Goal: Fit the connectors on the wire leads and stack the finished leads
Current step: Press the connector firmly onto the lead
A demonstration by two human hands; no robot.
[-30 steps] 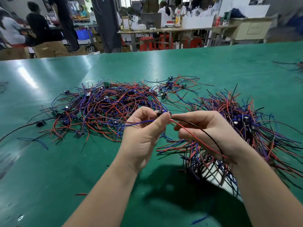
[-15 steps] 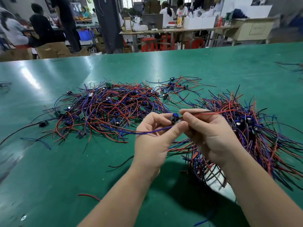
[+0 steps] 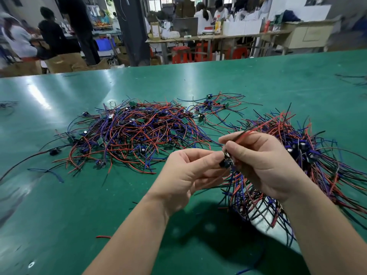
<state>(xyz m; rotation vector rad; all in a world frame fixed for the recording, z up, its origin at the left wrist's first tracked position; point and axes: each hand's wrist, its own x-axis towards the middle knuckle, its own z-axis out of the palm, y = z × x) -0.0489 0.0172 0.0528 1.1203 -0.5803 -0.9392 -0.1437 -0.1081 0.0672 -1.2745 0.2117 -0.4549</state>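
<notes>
Across the green table (image 3: 198,82), a loose heap (image 3: 139,132) at ten o'clock likely awaits fitting beside a stack (image 3: 321,169) at three, while the left hand (image 3: 186,173) pinches a connector (image 3: 225,163) at centre, the right hand (image 3: 264,161) its red lead (image 3: 251,133).

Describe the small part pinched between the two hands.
The connector is small, dark and plastic-looking, with a metallic glint, mostly hidden by fingers. The left hand pinches it above the green table; the right hand meets it from the other side, gripping red and black wires.
</notes>
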